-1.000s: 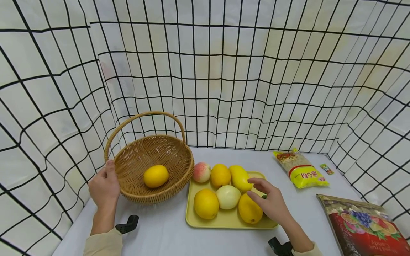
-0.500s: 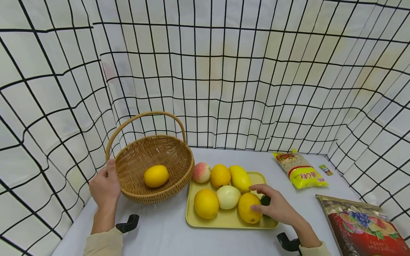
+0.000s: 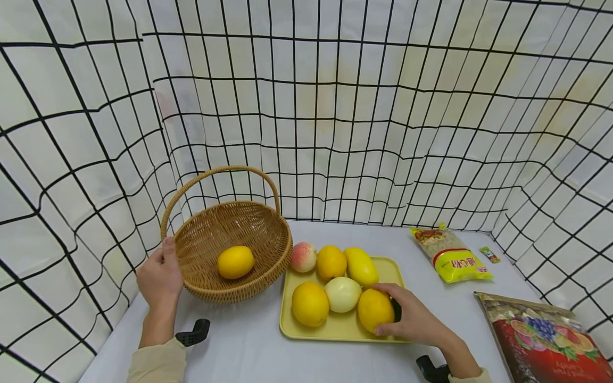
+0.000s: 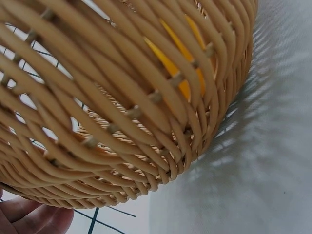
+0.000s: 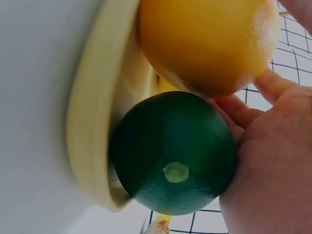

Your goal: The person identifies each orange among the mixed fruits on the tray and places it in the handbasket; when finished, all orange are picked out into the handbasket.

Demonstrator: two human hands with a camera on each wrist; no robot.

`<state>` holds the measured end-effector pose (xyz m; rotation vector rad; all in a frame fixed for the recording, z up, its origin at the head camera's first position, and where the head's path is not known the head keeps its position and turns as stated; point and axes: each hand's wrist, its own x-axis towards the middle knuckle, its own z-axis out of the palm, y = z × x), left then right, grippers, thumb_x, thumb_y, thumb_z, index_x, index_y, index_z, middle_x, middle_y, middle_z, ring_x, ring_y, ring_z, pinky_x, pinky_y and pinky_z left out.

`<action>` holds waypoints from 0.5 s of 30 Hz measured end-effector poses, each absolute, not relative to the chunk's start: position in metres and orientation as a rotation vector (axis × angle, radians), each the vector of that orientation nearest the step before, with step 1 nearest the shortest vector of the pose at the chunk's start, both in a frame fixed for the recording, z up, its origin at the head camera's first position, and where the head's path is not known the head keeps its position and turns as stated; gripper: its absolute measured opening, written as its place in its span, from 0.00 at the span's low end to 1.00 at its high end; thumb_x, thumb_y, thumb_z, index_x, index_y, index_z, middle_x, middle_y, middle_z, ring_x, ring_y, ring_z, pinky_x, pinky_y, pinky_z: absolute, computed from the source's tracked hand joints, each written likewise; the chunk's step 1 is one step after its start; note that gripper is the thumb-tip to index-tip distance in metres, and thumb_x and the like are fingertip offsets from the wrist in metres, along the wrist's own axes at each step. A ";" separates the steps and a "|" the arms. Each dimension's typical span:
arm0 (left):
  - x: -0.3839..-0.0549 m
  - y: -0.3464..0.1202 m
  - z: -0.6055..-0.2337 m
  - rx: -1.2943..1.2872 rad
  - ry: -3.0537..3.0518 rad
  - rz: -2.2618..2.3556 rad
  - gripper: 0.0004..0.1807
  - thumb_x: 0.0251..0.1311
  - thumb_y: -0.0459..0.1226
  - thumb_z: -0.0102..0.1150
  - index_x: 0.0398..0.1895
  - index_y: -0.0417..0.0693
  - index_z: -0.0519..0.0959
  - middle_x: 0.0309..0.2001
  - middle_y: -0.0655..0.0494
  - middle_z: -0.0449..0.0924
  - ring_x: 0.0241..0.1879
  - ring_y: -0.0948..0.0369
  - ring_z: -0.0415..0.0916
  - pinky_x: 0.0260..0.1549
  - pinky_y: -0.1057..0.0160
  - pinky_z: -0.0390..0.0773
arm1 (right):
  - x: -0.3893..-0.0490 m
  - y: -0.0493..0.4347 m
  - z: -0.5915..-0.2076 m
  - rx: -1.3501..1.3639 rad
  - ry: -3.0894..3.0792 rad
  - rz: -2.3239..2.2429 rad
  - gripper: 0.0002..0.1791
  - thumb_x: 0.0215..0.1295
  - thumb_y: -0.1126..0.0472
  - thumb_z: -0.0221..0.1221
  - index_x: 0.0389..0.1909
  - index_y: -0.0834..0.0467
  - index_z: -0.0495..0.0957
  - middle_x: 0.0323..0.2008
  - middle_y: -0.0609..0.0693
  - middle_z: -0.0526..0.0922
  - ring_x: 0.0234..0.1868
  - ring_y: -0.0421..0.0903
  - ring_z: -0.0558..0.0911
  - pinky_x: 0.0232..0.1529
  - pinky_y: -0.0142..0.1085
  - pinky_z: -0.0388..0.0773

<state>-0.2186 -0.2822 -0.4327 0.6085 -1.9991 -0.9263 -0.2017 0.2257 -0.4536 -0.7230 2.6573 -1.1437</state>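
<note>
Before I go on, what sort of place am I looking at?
Probably a staged recording booth: white walls covered in black netting surround a white-covered table, and a black device sits at the wrist of the left hand.

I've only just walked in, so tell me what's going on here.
A person's left hand grips a tilted, brown wicker basket with an oval yellow fruit inside. The right hand curls its fingers around a round, orange-yellow fruit on a rectangular, pale-yellow tray; a round, dark-green fruit sits beside that hand. More fruit lies on the tray.
</note>
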 end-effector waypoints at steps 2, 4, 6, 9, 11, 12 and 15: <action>-0.218 -0.283 -0.433 0.610 -1.994 -0.924 0.35 0.71 0.61 0.40 0.12 0.46 0.62 0.11 0.53 0.56 0.14 0.57 0.52 0.17 0.58 0.50 | -0.201 0.225 -0.455 -0.716 2.685 -1.128 0.47 0.46 0.41 0.74 0.67 0.49 0.65 0.63 0.42 0.70 0.61 0.49 0.69 0.61 0.58 0.64; -0.218 -0.283 -0.433 0.606 -1.988 -0.921 0.35 0.71 0.61 0.40 0.12 0.46 0.62 0.11 0.53 0.56 0.14 0.57 0.52 0.17 0.58 0.50 | -0.200 0.223 -0.456 -0.715 2.716 -1.116 0.47 0.46 0.41 0.74 0.67 0.48 0.65 0.63 0.43 0.70 0.62 0.50 0.69 0.60 0.59 0.63; -0.218 -0.284 -0.433 0.599 -1.984 -0.918 0.35 0.71 0.60 0.41 0.12 0.46 0.61 0.11 0.53 0.56 0.13 0.57 0.52 0.17 0.58 0.50 | -0.199 0.222 -0.457 -0.717 2.754 -1.103 0.47 0.46 0.40 0.74 0.67 0.48 0.66 0.63 0.43 0.71 0.61 0.52 0.69 0.59 0.60 0.62; -0.218 -0.284 -0.433 0.595 -1.986 -0.913 0.35 0.71 0.60 0.41 0.12 0.46 0.61 0.11 0.53 0.56 0.13 0.57 0.51 0.16 0.58 0.50 | -0.198 0.221 -0.459 -0.710 2.795 -1.086 0.46 0.46 0.39 0.74 0.66 0.48 0.67 0.63 0.43 0.72 0.61 0.52 0.70 0.59 0.59 0.62; -0.218 -0.284 -0.433 0.597 -1.987 -0.912 0.35 0.71 0.60 0.41 0.12 0.46 0.61 0.10 0.54 0.55 0.13 0.57 0.51 0.16 0.58 0.49 | -0.197 0.220 -0.460 -0.678 2.809 -1.083 0.46 0.45 0.38 0.74 0.66 0.47 0.68 0.63 0.42 0.72 0.61 0.51 0.70 0.59 0.59 0.62; -0.217 -0.284 -0.432 0.598 -1.987 -0.913 0.35 0.71 0.60 0.41 0.12 0.46 0.61 0.11 0.54 0.55 0.13 0.57 0.51 0.16 0.58 0.50 | -0.196 0.220 -0.459 -0.652 2.809 -1.089 0.47 0.44 0.38 0.74 0.66 0.46 0.68 0.62 0.42 0.72 0.61 0.50 0.70 0.60 0.58 0.62; -0.218 -0.282 -0.432 0.590 -1.995 -0.920 0.35 0.71 0.60 0.40 0.12 0.46 0.61 0.10 0.56 0.54 0.13 0.58 0.51 0.17 0.58 0.50 | -0.194 0.221 -0.458 -0.558 2.796 -1.150 0.47 0.43 0.39 0.75 0.66 0.45 0.68 0.62 0.42 0.72 0.60 0.49 0.70 0.60 0.57 0.63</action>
